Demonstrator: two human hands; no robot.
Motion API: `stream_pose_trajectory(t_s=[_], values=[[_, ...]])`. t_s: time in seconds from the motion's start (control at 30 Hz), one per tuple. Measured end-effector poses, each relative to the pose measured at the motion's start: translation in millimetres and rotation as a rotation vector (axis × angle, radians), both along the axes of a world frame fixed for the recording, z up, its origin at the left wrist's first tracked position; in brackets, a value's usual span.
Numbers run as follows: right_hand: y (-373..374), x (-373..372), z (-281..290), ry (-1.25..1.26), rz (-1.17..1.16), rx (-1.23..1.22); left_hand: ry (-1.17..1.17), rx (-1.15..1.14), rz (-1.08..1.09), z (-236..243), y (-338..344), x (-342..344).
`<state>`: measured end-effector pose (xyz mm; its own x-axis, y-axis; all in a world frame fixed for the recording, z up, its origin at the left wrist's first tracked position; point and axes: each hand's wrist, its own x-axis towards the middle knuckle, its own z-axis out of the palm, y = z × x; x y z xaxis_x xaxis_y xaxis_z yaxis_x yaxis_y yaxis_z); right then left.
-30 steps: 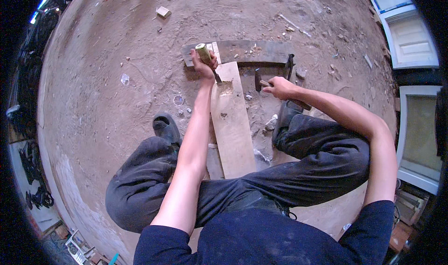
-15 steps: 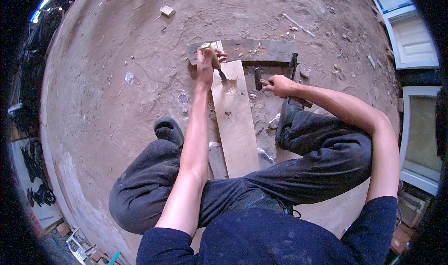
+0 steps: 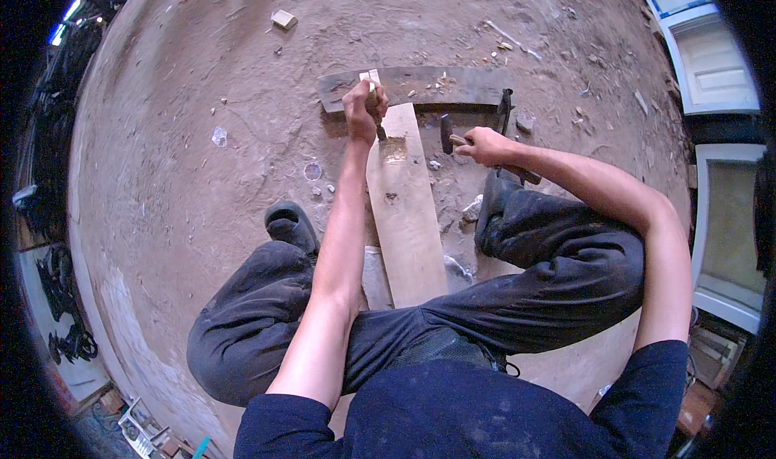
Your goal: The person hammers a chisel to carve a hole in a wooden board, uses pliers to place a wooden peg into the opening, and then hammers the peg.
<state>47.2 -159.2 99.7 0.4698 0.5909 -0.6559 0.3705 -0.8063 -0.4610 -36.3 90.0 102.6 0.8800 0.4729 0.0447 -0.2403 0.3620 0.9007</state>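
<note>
My left hand (image 3: pixel 360 111) is closed round the handle of a chisel (image 3: pixel 381 134), whose blade points down at a rough cut recess (image 3: pixel 395 153) in a pale wooden plank (image 3: pixel 408 216). The plank lies lengthwise between my legs, its far end against a darker board (image 3: pixel 436 89) lying crosswise. To the right of the plank, my right hand (image 3: pixel 487 146) grips a hammer (image 3: pixel 447 134), its head raised beside the recess and apart from the chisel. Just beyond that hand, a black metal tool (image 3: pixel 505 103), too unclear to name, sits at the board's right end.
Dusty floor (image 3: pixel 194 135) surrounds me, scattered with chips, stones and a small pale block (image 3: pixel 284 20). White framed panels (image 3: pixel 723 232) stand along the right. Dark clutter (image 3: pixel 56 297) lines the left edge. My crossed legs (image 3: pixel 558 281) border the plank on both sides.
My left fingers, looser and partly spread half a second ago, are now wrapped tighter round the chisel, which sits more upright. My right hand with the hammer has stayed almost in place.
</note>
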Motion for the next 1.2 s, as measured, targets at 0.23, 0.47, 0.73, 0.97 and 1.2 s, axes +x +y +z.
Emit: stream_pose_trajectory(t_s=[0.23,0.47,0.73,0.97,1.2], values=[[4.5,-3.7,-0.2,0.028,-0.034,-0.015,-0.048,-0.017,0.038,-2.1,1.8,4.5],[4.5,-4.8,-1.7,0.032,-0.013,0.021,-0.029,-0.022,0.023,1.2,0.5,3.6],[2.8,-4.5,-4.7,0.015,-0.037,0.007,-0.033,0.004,0.006,-1.1,-4.4,1.3],[2.0,-2.1,-6.4,-0.01,0.018,0.007,-0.045,0.025,0.0,4.6,-8.6,4.4],[5.1,-6.1,3.5,0.048,-0.054,0.018,0.017,-0.023,0.041,-6.2,-12.4,0.6]])
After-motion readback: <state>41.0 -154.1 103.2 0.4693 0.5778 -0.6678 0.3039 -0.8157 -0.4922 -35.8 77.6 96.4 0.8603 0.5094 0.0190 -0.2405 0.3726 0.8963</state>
